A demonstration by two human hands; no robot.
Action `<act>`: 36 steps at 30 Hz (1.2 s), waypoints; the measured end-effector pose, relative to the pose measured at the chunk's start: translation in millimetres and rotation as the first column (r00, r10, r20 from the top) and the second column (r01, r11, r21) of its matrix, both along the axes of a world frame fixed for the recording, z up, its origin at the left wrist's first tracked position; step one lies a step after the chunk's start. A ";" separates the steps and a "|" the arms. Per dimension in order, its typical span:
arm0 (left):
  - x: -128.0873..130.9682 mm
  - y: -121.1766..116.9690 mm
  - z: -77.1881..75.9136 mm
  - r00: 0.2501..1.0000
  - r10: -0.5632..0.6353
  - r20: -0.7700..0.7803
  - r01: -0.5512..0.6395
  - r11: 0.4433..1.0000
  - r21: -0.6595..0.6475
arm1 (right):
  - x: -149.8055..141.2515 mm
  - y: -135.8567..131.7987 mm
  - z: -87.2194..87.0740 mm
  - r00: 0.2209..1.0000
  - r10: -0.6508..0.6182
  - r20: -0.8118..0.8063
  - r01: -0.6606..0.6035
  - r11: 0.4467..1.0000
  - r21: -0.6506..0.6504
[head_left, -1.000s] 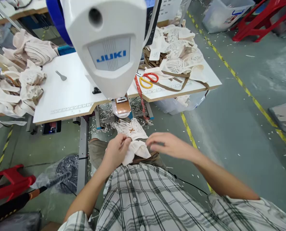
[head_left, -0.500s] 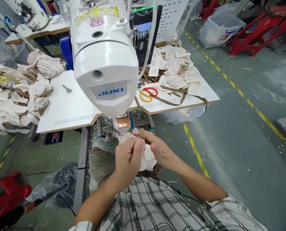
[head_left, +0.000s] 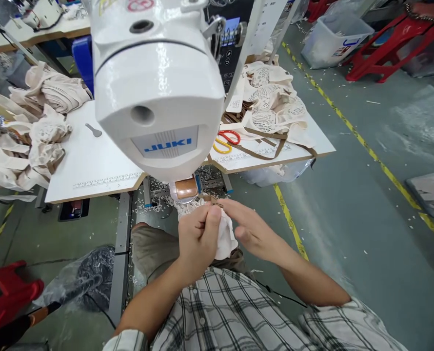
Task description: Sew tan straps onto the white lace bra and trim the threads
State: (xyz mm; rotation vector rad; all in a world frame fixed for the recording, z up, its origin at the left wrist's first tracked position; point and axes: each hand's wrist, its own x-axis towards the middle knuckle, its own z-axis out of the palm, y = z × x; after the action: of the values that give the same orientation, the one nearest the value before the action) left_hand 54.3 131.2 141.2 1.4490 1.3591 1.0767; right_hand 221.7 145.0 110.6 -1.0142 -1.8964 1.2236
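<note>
In front of the white JUKI sewing machine, low over my lap, is a cream lace garment piece. My left hand is closed, thumb pressed on the forefinger, pinching a short brown strap at the garment's upper edge. My right hand lies just right of it, fingers stretched out and thumb apart. Its fingertips reach the strap's end, though their contact is partly hidden. The narrow machine bed, with a brownish plate, sits just beyond both hands, and some lace lies against it.
Red-and-yellow scissors rest on the right tabletop, by lace pieces and brown straps. More cream garments are heaped at left, near a small grey tool. A red stool and white bin stand behind right.
My right thumb has moved away from the strap and its fingers are straighter. The strap, upright before, now lies lower at my left fingertips. The view has moved closer to the machine.
</note>
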 end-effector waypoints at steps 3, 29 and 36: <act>0.5 -0.1 -5.5 0.999 0.026 0.027 -0.025 0.999 -0.043 | -21.3 9.4 -11.9 0.969 -0.041 -0.244 -0.019 0.971 -0.237; -57.3 23.8 -35.7 0.764 0.191 -0.616 0.028 0.944 0.327 | -42.7 100.9 -10.8 0.973 -0.202 -0.114 0.177 0.963 -0.202; -60.6 34.0 -31.6 0.712 0.204 -0.672 0.018 0.951 0.307 | -48.5 117.5 -9.2 0.980 -0.192 -0.059 0.189 0.981 -0.053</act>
State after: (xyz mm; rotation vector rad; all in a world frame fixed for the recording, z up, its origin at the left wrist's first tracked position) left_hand -6.3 165.2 109.6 2.1769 1.8670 0.8303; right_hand 173.3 262.5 101.4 -1.1394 -1.6865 1.1791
